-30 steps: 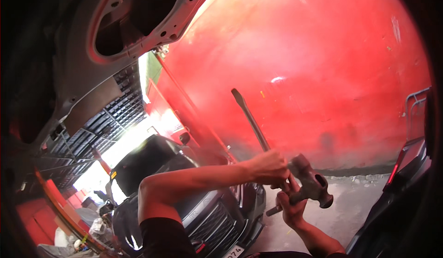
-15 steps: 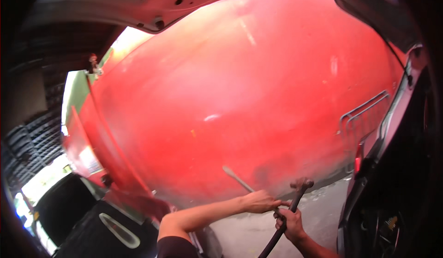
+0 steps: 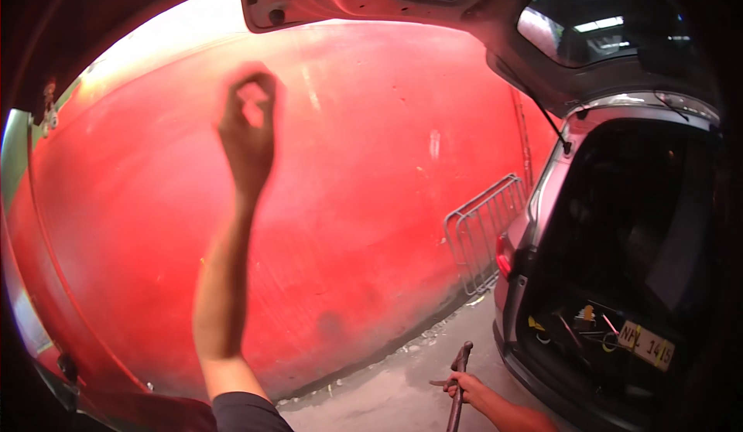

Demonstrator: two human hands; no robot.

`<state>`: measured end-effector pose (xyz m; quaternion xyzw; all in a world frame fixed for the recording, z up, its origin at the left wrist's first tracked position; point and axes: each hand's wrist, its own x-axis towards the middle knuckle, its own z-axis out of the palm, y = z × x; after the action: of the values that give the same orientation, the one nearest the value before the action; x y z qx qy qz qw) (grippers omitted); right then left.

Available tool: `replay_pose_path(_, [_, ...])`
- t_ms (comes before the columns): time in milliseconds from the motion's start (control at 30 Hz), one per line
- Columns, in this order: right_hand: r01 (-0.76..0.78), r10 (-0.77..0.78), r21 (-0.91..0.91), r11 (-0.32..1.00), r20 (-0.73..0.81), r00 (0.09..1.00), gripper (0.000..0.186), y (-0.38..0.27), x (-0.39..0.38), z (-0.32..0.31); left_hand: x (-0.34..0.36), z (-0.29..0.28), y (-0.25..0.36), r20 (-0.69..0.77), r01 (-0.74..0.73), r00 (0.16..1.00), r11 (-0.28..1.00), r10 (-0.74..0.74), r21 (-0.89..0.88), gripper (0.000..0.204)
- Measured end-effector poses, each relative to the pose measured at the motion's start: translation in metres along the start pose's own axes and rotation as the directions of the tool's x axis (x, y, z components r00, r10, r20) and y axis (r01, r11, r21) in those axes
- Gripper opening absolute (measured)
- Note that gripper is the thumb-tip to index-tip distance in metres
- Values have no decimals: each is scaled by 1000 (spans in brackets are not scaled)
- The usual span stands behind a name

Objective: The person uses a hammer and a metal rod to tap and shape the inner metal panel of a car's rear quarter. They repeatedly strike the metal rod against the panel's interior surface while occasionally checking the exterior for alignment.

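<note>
While the raised left hand (image 3: pixel 249 142) is curling loosely, seemingly empty, the right hand (image 3: pixel 470 389) is clenching a dark long-handled hammer (image 3: pixel 462 363), likely needing steady control.

Looks forward from the wearer's head, through the left fisheye lens, toward the red wall (image 3: pixel 348 200). Is placed nearer to the left hand (image 3: pixel 249 146) and right hand (image 3: pixel 467 386) than to this wall.

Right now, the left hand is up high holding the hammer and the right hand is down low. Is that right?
Not quite: the head view shows the right hand holding the hammer. The left hand is up high, the right one low.
</note>
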<state>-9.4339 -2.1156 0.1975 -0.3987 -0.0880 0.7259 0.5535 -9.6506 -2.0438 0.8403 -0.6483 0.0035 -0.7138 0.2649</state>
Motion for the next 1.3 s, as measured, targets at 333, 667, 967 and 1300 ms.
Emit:
replay_pose_path(333, [-3, -1, -53, 999, -84, 996, 34, 44, -81, -185, 198, 53, -23, 191, 339, 933, 925, -306, -173, 55])
replay_pose_path(667, [-100, -58, -361, 927, -402, 914, 23, 56, -234, -156, 110, 28, 12, -1, 473, 877, 863, -481, -179, 59])
replay_pose_path(967, [-189, -104, -535, 824, -470, 876, 19, 108, -304, -84, -96, -34, 101, -170, 254, 941, 941, -294, -222, 28])
replay_pose_path(1300, [-298, -68, -638, 710, -483, 873, 20, 95, -300, -56, -191, -67, 156, 71, 403, 914, 875, -400, -268, 28])
